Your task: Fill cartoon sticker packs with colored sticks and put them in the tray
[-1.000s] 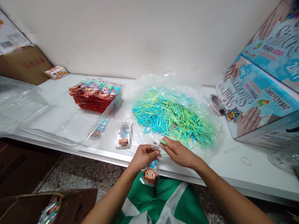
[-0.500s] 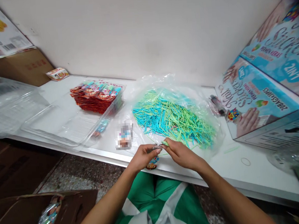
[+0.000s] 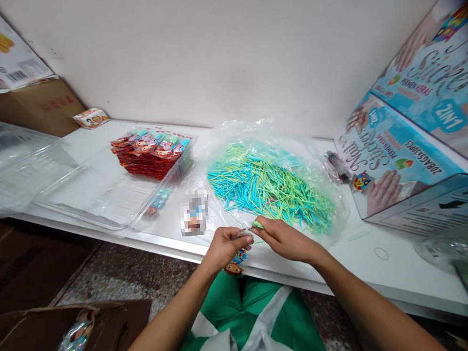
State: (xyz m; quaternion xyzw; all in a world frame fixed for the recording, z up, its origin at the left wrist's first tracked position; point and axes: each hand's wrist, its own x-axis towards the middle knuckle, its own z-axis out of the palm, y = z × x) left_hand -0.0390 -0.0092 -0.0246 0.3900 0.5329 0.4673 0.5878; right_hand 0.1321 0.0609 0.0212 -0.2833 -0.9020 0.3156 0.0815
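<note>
My left hand (image 3: 226, 245) is closed on a small printed packet (image 3: 235, 263) with a cartoon figure, which hangs below the fingers at the table's front edge. Pinched in my right hand (image 3: 281, 237) is a small light-green piece (image 3: 256, 224), its exact kind unclear. The fingertips of both hands nearly meet at the packet's top, where they partly hide it. Just beyond them, a heap of thin green and blue sticks (image 3: 266, 184) lies on a clear plastic bag (image 3: 242, 129). Another small packet (image 3: 194, 213), blurred out, lies left of my hands.
A clear plastic tray (image 3: 88, 220) at left holds a stack of red packets (image 3: 148, 160). More clear trays (image 3: 12, 164) lie beyond it. Printed blue cartons (image 3: 401, 153) stand at right, near a rubber band (image 3: 381, 254). An open cardboard box (image 3: 120, 333) sits lower left.
The packet under my left hand has swung slightly down and left, showing more of its figure. My fingertips have shifted a little; both hands keep their hold.
</note>
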